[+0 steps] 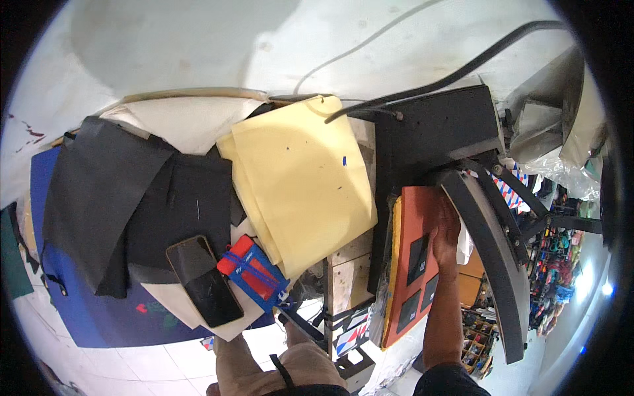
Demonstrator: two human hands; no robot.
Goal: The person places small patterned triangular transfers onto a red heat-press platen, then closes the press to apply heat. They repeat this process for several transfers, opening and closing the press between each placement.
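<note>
The person's right hand [446, 232] lies flat on the orange pad [413, 264] of a heat press [436, 132], palm down, fingers spread loosely and closed around nothing. The fingertips point away from the person, toward the black body of the press. Just left of the hand, three small black rectangular patches [417, 259] sit in a line on the orange pad; the hand touches the edge of the uppermost one or rests right beside it, which of the two cannot be told. The raised upper plate [489, 251] of the press curves over the right side of the pad, just right of the hand. A black cable [449, 78] runs from the press body up and away to the far right.

The left hand is out of sight, so its state cannot be told.

Left of the press, a stack of pale yellow sheets [300, 178] lies on the worktable. Further left of the press, dark black sheets [125, 198] overlap a blue cloth [86, 310]. A black phone [203, 280] lies face up near the sheets' lower edge, and a red and blue packet [254, 272] sits between the phone and the press.
</note>
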